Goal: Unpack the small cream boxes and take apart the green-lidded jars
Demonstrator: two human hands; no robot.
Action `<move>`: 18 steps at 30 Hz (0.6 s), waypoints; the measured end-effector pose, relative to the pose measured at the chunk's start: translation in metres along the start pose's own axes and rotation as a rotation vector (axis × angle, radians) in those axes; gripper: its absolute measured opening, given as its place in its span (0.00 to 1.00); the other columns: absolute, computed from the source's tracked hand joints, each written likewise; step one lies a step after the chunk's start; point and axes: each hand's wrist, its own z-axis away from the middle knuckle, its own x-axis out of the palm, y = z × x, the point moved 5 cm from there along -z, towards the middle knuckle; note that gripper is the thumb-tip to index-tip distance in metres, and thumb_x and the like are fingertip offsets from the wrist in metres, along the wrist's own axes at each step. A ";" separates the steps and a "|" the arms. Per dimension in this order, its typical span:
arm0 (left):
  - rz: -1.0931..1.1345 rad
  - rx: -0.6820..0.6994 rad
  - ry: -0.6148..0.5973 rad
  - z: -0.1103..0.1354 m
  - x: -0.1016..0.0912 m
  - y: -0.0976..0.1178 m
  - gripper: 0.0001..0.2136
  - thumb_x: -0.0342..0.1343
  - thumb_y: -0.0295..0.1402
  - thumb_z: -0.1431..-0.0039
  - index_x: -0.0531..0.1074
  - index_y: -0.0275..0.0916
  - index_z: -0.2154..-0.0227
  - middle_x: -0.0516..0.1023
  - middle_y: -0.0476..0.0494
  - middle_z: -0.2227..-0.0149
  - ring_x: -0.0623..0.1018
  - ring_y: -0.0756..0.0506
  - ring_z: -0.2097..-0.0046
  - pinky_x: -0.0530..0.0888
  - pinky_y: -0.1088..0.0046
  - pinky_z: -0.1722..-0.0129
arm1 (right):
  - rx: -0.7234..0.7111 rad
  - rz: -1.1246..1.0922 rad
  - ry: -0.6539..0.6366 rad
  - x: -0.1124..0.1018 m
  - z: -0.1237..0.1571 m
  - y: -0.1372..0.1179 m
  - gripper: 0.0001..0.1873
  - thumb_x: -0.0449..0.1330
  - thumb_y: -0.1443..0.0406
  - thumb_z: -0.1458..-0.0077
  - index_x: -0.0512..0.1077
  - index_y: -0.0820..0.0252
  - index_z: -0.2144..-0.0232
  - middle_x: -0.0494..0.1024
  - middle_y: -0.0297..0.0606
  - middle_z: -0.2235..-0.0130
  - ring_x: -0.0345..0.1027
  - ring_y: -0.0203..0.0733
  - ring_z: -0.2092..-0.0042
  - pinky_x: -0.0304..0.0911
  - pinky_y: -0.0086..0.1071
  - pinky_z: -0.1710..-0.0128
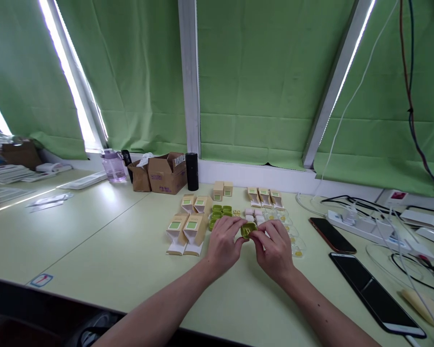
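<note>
A small olive-green square cup (248, 230) is held up between both hands, its opening turned toward me. My left hand (225, 242) pinches its left side, and my right hand (274, 249) grips its right lower edge with thumb and fingers. Similar green cups (217, 215) stand in a cluster just behind my left hand. Left of them are several open beige cartons (194, 228) with green labels. Behind my hands lie small yellowish pieces (236, 212) and pale pink-white blocks (259, 219). Clear plastic pieces with yellow centres (297, 248) sit right of my right hand, partly hidden by it.
Closed beige boxes (218, 191) and more open cartons (264, 197) stand at the back. A black cylinder (192, 171), brown cardboard box (165, 174) and purple jug (113, 165) are back left. On the right lie a phone (332, 234), a larger black device (374, 291) and a power strip (369, 232).
</note>
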 end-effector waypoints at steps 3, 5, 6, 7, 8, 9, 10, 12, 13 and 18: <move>-0.006 -0.015 -0.001 0.000 0.000 -0.002 0.22 0.64 0.23 0.42 0.75 0.43 0.45 0.81 0.40 0.50 0.78 0.37 0.49 0.76 0.51 0.46 | 0.011 -0.008 -0.011 0.000 0.001 0.000 0.07 0.61 0.73 0.39 0.75 0.57 0.66 0.73 0.40 0.66 0.62 0.45 0.60 0.61 0.39 0.61; -0.003 -0.044 0.010 -0.001 -0.001 -0.005 0.22 0.64 0.22 0.43 0.75 0.44 0.46 0.81 0.40 0.50 0.78 0.37 0.49 0.76 0.51 0.46 | 0.016 -0.023 -0.012 0.000 0.001 -0.001 0.08 0.61 0.74 0.39 0.76 0.57 0.65 0.73 0.40 0.66 0.62 0.45 0.60 0.61 0.39 0.60; 0.001 -0.064 0.021 -0.002 -0.002 -0.008 0.22 0.64 0.22 0.43 0.76 0.43 0.47 0.81 0.39 0.51 0.78 0.37 0.49 0.76 0.51 0.46 | 0.017 -0.031 -0.009 -0.001 0.001 -0.002 0.08 0.61 0.74 0.39 0.76 0.57 0.64 0.73 0.40 0.66 0.61 0.46 0.60 0.62 0.39 0.60; 0.008 -0.086 0.033 -0.003 -0.003 -0.010 0.21 0.64 0.22 0.44 0.76 0.43 0.47 0.81 0.39 0.51 0.79 0.37 0.49 0.77 0.51 0.47 | 0.017 -0.037 -0.002 -0.002 0.000 -0.002 0.08 0.61 0.74 0.39 0.76 0.57 0.64 0.73 0.40 0.66 0.61 0.46 0.60 0.62 0.40 0.60; 0.015 -0.109 0.045 -0.003 -0.004 -0.013 0.21 0.65 0.22 0.44 0.76 0.43 0.48 0.81 0.39 0.52 0.79 0.37 0.50 0.77 0.51 0.47 | 0.016 -0.039 0.007 -0.002 0.000 -0.003 0.08 0.61 0.74 0.39 0.76 0.56 0.64 0.73 0.40 0.66 0.61 0.46 0.59 0.62 0.40 0.59; 0.023 -0.133 0.059 -0.004 -0.005 -0.016 0.21 0.65 0.22 0.44 0.76 0.43 0.48 0.81 0.39 0.52 0.79 0.37 0.49 0.77 0.52 0.48 | 0.017 -0.039 0.017 -0.003 0.000 -0.003 0.08 0.61 0.73 0.39 0.76 0.56 0.64 0.73 0.40 0.66 0.61 0.46 0.59 0.63 0.40 0.59; 0.030 -0.158 0.073 -0.004 -0.005 -0.019 0.21 0.66 0.22 0.45 0.76 0.43 0.48 0.81 0.39 0.52 0.78 0.37 0.49 0.77 0.52 0.48 | 0.019 -0.039 0.025 -0.003 0.000 -0.002 0.07 0.61 0.73 0.38 0.76 0.56 0.63 0.73 0.40 0.66 0.62 0.46 0.59 0.63 0.40 0.59; 0.047 -0.206 0.103 -0.005 -0.006 -0.025 0.22 0.66 0.22 0.45 0.76 0.43 0.47 0.81 0.40 0.51 0.78 0.37 0.48 0.77 0.52 0.47 | 0.029 -0.038 0.027 -0.003 0.000 0.000 0.07 0.61 0.73 0.38 0.76 0.56 0.63 0.73 0.40 0.65 0.63 0.46 0.59 0.63 0.40 0.59; 0.056 -0.229 0.118 -0.005 -0.007 -0.028 0.22 0.66 0.22 0.45 0.76 0.43 0.47 0.81 0.40 0.51 0.78 0.37 0.47 0.77 0.53 0.46 | 0.038 -0.038 0.017 -0.001 0.001 0.002 0.08 0.61 0.73 0.38 0.76 0.56 0.63 0.74 0.40 0.65 0.63 0.46 0.58 0.63 0.40 0.59; 0.103 -0.361 0.189 -0.006 -0.011 -0.038 0.21 0.65 0.25 0.44 0.75 0.43 0.46 0.80 0.41 0.50 0.78 0.39 0.47 0.76 0.56 0.46 | 0.072 -0.014 -0.112 0.015 0.007 0.014 0.08 0.59 0.74 0.37 0.75 0.57 0.65 0.78 0.39 0.63 0.64 0.46 0.57 0.62 0.40 0.58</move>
